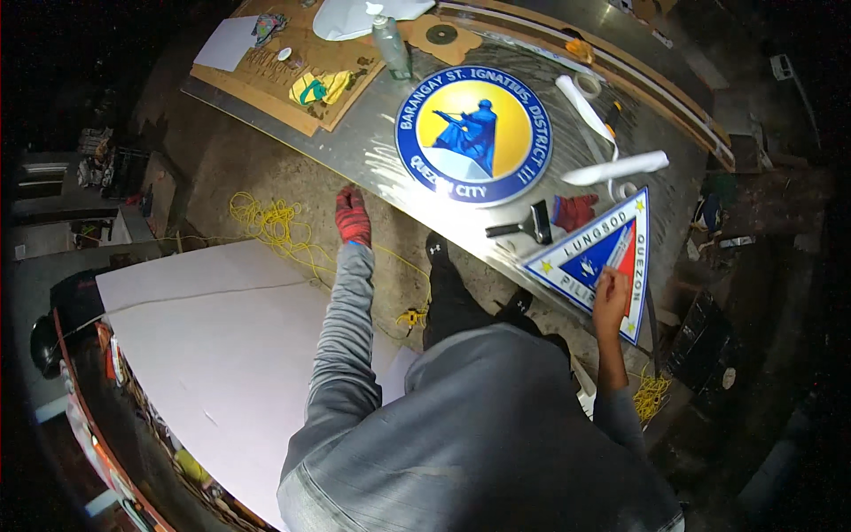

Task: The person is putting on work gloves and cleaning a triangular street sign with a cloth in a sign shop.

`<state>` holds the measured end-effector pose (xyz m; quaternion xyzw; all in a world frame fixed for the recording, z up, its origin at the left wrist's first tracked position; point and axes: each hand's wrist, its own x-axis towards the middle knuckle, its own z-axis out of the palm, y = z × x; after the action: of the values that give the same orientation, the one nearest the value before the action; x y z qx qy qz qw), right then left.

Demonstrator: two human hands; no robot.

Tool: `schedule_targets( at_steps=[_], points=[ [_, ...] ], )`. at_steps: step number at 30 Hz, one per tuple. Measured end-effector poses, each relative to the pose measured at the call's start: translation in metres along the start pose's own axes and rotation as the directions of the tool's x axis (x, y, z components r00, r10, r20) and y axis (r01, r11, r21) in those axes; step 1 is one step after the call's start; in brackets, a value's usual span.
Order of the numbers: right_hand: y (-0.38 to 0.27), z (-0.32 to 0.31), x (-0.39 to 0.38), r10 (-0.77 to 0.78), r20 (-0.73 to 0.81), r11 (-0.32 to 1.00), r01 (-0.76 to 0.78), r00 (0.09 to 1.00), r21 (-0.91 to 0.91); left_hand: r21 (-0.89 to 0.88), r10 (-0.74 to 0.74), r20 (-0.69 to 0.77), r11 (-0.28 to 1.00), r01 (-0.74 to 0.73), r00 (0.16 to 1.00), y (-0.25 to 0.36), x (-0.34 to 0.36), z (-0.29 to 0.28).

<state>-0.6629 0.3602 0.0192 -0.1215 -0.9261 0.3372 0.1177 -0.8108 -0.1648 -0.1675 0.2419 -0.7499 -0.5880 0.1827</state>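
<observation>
My left hand [352, 215], in a red glove, is closed at the near edge of the metal-topped table [363, 151]. My bare right hand [611, 293] has bent fingers pressed together on a triangular blue, red and white sign [589, 244]; what they pinch is too small to make out. Above the sign lie a loose red glove [576, 210] and a black squeegee [523, 226]. A round blue and yellow sign [470, 137] lies flat farther up, with white rolls [616, 168] and tape rolls [585, 87] at its right.
At the back stand a bottle [390, 49] and cardboard [301, 93] with a yellow-green cloth [319, 87]. A large white board [195, 337] is at lower left. Tangled yellow cord [266, 222] lies on the floor around my legs, with more [651, 395] at lower right.
</observation>
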Motion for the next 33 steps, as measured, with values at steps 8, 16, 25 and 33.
schedule_targets(
  at_steps=[8,16,25,33],
  points=[
    [-0.13,0.11,-0.004,-0.011,0.256,0.975,0.067,0.967,-0.213,0.06,0.39,0.105,0.916,-0.397,0.915,-0.07,0.284,0.031],
    [-0.172,0.116,-0.015,0.116,0.165,0.946,-0.058,0.979,-0.319,0.744,-0.195,0.656,0.002,-0.669,0.729,-0.135,0.416,0.083],
    [-0.2,0.109,0.004,0.074,0.101,0.986,-0.057,0.992,-0.158,0.031,0.282,0.049,0.958,-0.284,0.958,0.076,0.344,-0.007],
    [-0.22,0.105,0.029,-0.038,0.333,0.943,-0.076,0.942,0.323,0.534,0.855,0.217,0.3,-0.79,0.471,0.273,0.127,-0.09]
  ],
)
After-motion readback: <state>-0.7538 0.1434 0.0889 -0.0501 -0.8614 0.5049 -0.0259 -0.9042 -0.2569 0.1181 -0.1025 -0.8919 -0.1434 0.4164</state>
